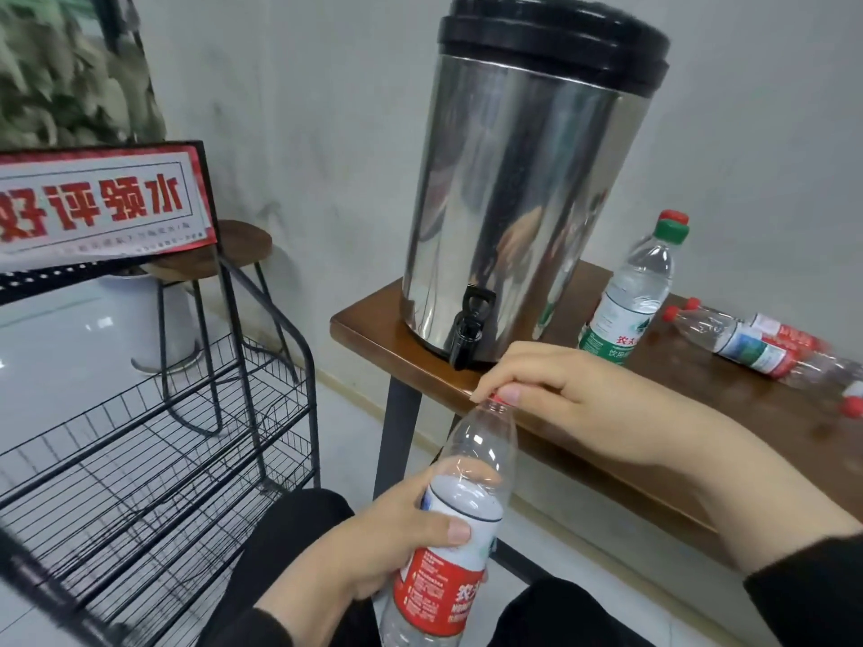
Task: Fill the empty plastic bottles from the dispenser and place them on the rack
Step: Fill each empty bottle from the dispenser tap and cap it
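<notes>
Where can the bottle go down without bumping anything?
The wire rack shelves look bare. On the wooden table, the front strip between the dispenser and the lying bottles is free. It is crowded near the upright green-capped bottle.

It looked like a small shop corner. A red sign (93, 203) topped a wire rack (154, 441); a steel dispenser (523, 203) stood nearby.

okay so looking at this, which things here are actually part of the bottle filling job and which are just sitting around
Part of the job:
held bottle, gripped by the left hand
its cap, pinched by the right hand
dispenser and tap
wire rack
bottles on the table

Lying about:
red sign
stool
plant
</notes>
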Available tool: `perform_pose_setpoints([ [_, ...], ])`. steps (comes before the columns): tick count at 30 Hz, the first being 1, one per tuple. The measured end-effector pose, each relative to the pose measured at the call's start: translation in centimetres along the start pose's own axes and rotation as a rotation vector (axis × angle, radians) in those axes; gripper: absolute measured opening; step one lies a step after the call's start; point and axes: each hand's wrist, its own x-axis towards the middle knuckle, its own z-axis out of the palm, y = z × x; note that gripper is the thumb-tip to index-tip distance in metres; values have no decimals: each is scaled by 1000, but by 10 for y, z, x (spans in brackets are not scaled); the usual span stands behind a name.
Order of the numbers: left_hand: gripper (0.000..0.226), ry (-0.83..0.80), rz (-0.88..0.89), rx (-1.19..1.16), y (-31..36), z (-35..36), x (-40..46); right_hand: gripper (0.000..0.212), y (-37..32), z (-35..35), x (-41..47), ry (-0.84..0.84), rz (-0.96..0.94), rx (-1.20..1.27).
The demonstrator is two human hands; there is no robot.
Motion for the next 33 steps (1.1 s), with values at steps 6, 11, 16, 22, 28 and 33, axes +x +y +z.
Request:
perform_pose_setpoints([
  [6, 102, -40, 14, -40, 4, -11, 3, 26, 1, 2, 8, 38, 15, 68],
  [11, 81, -189, 13, -119, -5, -15, 4, 29, 6, 5, 14, 231, -2, 184],
  [16, 62, 190, 15, 98, -22, -17, 12, 33, 18, 13, 27, 592, 79, 408],
  [22, 54, 529, 59, 188, -34, -28, 26, 24, 24, 3, 48, 709, 244, 437],
  [28, 49, 607, 72, 268, -25, -35, 43, 22, 15, -12, 69, 401, 233, 20],
  [33, 51, 588, 101, 284, -20, -37, 52, 34, 8, -14, 79, 305, 235, -127],
])
